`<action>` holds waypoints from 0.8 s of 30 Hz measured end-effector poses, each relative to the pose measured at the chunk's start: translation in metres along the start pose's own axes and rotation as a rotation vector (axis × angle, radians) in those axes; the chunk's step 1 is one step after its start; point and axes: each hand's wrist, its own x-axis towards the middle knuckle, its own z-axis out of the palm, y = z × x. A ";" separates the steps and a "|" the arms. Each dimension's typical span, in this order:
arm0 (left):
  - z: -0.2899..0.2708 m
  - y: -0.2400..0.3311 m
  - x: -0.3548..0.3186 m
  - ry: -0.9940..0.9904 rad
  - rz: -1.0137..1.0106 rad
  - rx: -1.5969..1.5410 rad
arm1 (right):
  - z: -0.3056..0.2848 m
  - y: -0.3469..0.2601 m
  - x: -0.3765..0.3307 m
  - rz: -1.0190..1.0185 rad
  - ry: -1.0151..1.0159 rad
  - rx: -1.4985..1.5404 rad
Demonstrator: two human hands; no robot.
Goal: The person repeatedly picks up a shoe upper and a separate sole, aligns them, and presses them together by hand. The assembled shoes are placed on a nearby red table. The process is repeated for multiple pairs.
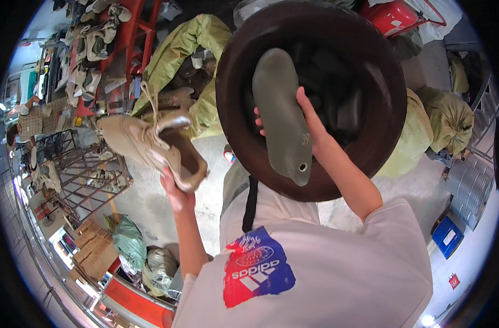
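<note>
A beige lace-up shoe (133,140) is in my left hand (178,195), which grips it from below near the heel. Its toe points left, its opening faces right, and its laces stick up loosely. Over a big round dark-brown tub (390,104), my right hand (316,123) holds an olive-green shoe last (279,104). The thumb lies along the last's right edge, and fingertips show at its left side. The last's flat sole side is in view, with a small hole near the heel end. Dark pieces lie inside the tub, too dim to make out fully.
Left of the tub slumps an open yellow-green sack (206,33) with shoes in it. A red rack (143,41) hung with shoes stands at the far left. Tied sacks (449,117), a metal drum (468,188) and a blue container (447,237) are at the right. Another person (31,120) is far left.
</note>
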 end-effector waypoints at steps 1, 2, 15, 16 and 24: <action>0.002 0.002 0.004 -0.023 -0.006 -0.009 | 0.006 0.001 -0.007 -0.023 0.003 0.002; 0.017 0.011 0.002 -0.037 0.020 0.022 | 0.009 0.002 -0.010 -0.051 0.003 -0.002; -0.028 -0.013 -0.023 -0.027 -0.058 0.038 | -0.185 0.015 -0.035 -0.149 0.358 0.141; -0.033 -0.016 -0.025 -0.011 -0.073 0.036 | -0.181 0.017 -0.035 -0.335 0.427 0.175; -0.058 -0.025 -0.037 0.089 -0.197 -0.019 | -0.152 0.037 0.027 0.011 0.408 -0.619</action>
